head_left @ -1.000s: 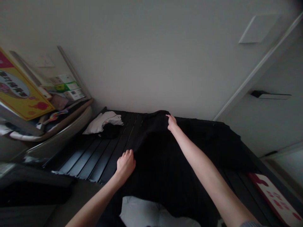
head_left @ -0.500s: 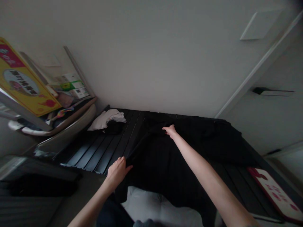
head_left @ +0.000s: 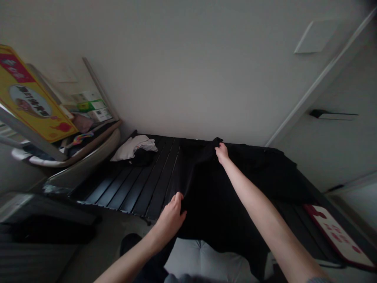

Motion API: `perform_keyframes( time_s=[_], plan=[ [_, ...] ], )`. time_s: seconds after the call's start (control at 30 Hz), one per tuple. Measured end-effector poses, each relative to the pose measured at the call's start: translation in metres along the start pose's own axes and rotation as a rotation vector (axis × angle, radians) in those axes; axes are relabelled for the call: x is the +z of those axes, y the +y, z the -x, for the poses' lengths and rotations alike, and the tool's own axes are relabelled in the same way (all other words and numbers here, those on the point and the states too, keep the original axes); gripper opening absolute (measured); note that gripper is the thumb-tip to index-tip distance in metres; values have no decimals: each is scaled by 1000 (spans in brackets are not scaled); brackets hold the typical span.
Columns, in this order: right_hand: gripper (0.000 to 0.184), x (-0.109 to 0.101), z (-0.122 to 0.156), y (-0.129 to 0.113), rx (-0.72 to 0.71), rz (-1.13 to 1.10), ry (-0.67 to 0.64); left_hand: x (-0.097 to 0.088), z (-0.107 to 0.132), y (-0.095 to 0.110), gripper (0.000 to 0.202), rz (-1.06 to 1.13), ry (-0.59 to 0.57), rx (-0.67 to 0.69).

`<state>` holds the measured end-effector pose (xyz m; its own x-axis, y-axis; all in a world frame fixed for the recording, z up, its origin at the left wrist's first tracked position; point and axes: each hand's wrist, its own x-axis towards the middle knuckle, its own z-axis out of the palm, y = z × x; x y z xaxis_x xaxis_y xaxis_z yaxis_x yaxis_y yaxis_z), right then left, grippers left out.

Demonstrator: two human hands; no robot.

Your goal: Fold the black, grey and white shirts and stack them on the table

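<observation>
A large black cloth garment [head_left: 224, 200] lies spread over a dark slatted table [head_left: 138, 188], its near edge hanging over a grey cushion [head_left: 203, 255]. Its exact kind is hard to make out in the dim light. My left hand [head_left: 173, 214] is closed on the garment's left near edge. Farther back, my right hand [head_left: 221, 152] pinches a raised fold of the same cloth, and a bit of fabric sticks up past the fingers. Between both hands the cloth is lifted into a slanting ridge.
A light cloth [head_left: 134, 147] lies crumpled on the table's left part beside a small black one [head_left: 143, 157]. At the left, a yellow box [head_left: 35, 98] stands by a cluttered beige chair-like frame [head_left: 88, 145]. A red-and-white board [head_left: 338, 236] lies right; a door handle [head_left: 332, 114] shows behind.
My left hand has moved right with the garment's edge, baring more slats. My right hand has shifted a little right and back, lifting its fold higher.
</observation>
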<state>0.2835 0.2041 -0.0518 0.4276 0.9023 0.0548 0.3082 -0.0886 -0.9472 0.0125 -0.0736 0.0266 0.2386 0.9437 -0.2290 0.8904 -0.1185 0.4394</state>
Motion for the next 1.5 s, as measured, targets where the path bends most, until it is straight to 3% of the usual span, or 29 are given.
perform_keyframes(
  time_s=[0.1,0.2,0.3,0.4,0.57,0.7,0.83,0.93,1.03,1.2,1.4,1.5],
  plan=[
    [43,-9,0,12,45,97,31,14,-1,5,55,41,-73,131],
    [46,-16,0,25,89,190,46,14,5,1,41,-38,-109,101],
    [49,-18,0,33,110,258,42,13,19,-7,35,-245,-42,-63],
    [49,-17,3,36,135,316,8,25,34,-15,53,-337,55,-163],
    [60,-14,18,37,170,417,-63,57,46,-21,57,-285,215,-121],
    [62,-19,34,31,142,501,-44,60,44,-17,53,-331,198,-115],
    [53,-38,56,25,63,654,55,50,46,-10,49,-377,186,-126],
    [45,-59,74,26,-36,820,220,40,52,-4,41,-386,181,-148],
    [46,-81,89,33,-18,883,349,36,60,1,36,-394,190,-158],
    [56,-112,90,49,82,781,301,45,69,6,51,-434,101,-49],
    [81,-134,65,57,315,443,346,54,57,15,41,-458,323,59],
    [79,-144,51,59,334,400,352,59,41,14,40,-438,395,96]
  ],
)
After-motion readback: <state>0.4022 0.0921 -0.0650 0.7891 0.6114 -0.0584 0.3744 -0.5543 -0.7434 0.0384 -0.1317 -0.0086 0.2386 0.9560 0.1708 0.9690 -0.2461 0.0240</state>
